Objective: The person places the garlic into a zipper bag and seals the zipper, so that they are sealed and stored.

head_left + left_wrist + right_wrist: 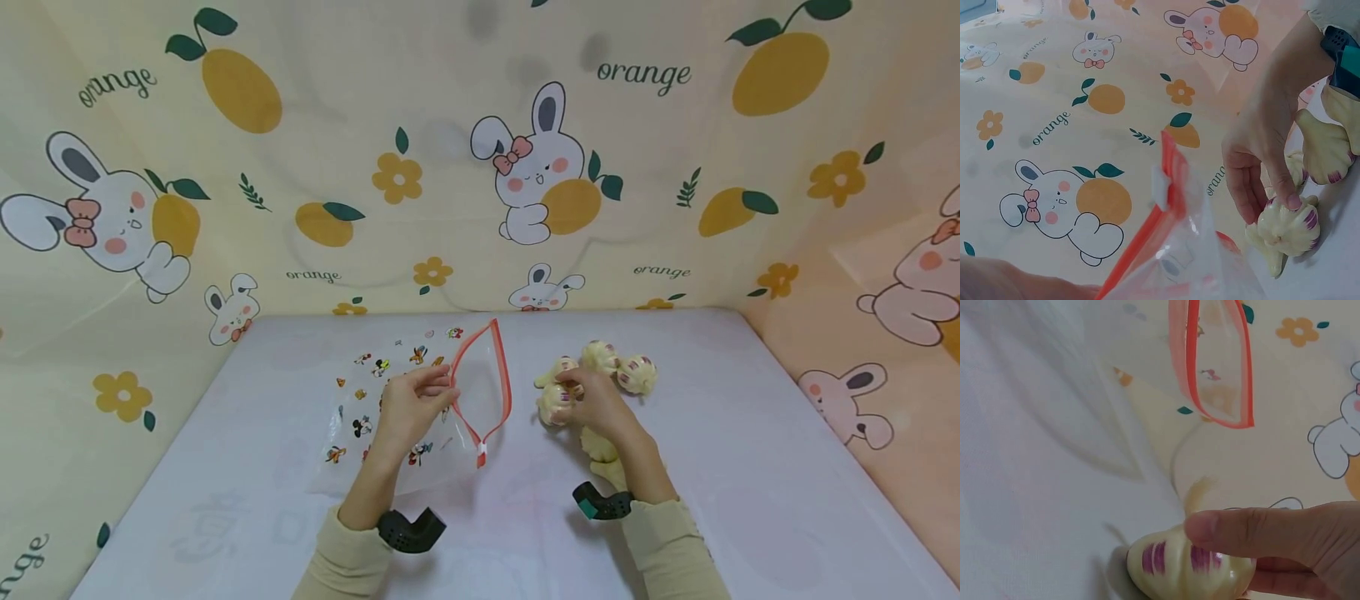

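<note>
My left hand (411, 410) pinches the red-edged rim of a clear zip bag (442, 454) printed with small cartoon figures. The bag's mouth gapes towards the right, and a white slider (482, 449) sits at the near end of its zip. My right hand (602, 406) grips a glossy cream garlic bulb (553, 406) with purple streaks, thumb on top. In the right wrist view this garlic bulb (1169, 565) shows its purple marks close up. More bulbs lie around the right hand, among them one behind it (600, 357) and one to its right (637, 375).
Pale garlic bulbs (597, 446) also lie under the right forearm, partly hidden by it. A white cloth (750, 500) covers the table. Patterned curtains (450, 83) with rabbits and oranges stand at the back and both sides. Each wrist wears a black camera (411, 531).
</note>
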Motion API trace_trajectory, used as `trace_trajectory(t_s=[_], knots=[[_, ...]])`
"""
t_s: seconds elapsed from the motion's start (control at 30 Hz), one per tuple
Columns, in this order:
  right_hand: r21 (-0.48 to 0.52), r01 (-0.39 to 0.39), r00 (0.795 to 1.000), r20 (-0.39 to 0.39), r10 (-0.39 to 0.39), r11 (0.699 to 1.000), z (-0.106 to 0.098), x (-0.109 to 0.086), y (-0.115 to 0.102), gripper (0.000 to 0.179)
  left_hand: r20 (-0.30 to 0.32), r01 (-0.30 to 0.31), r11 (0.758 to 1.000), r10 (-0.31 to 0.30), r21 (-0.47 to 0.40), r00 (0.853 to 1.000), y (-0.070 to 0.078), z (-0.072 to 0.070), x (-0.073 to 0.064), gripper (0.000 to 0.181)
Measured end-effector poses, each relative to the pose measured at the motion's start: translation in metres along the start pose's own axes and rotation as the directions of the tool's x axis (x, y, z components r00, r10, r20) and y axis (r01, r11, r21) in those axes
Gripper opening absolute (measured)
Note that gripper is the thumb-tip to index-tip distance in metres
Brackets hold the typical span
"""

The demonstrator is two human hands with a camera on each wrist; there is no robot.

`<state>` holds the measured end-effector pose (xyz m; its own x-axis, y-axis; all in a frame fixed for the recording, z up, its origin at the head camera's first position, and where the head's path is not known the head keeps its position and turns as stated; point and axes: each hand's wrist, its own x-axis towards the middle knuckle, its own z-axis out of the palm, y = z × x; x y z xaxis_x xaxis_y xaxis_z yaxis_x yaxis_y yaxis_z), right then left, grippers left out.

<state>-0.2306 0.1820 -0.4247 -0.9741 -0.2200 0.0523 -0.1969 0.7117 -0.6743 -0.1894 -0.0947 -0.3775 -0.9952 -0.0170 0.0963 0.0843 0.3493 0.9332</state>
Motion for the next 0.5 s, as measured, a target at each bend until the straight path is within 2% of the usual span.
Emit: trace_trajectory(t_s=[0.17, 0.5], knots=[[-0.027, 0.015, 1.000, 0.009, -0.015, 1.000, 0.0004, 0.0008, 0.0004, 0.060, -0.003, 0.003, 1.000, -0.003, -0.006, 1.000, -0.0003, -0.0001, 0.0001, 0.037], [-0.044, -0.043, 0.997, 0.060, 0.046, 0.998, 0.0013, 0.0003, -0.0021, 0.056, -0.005, 0.012, 1.000, -0.012, -0.006, 1.000, 0.0008, 0.0003, -0.0003, 0.038]])
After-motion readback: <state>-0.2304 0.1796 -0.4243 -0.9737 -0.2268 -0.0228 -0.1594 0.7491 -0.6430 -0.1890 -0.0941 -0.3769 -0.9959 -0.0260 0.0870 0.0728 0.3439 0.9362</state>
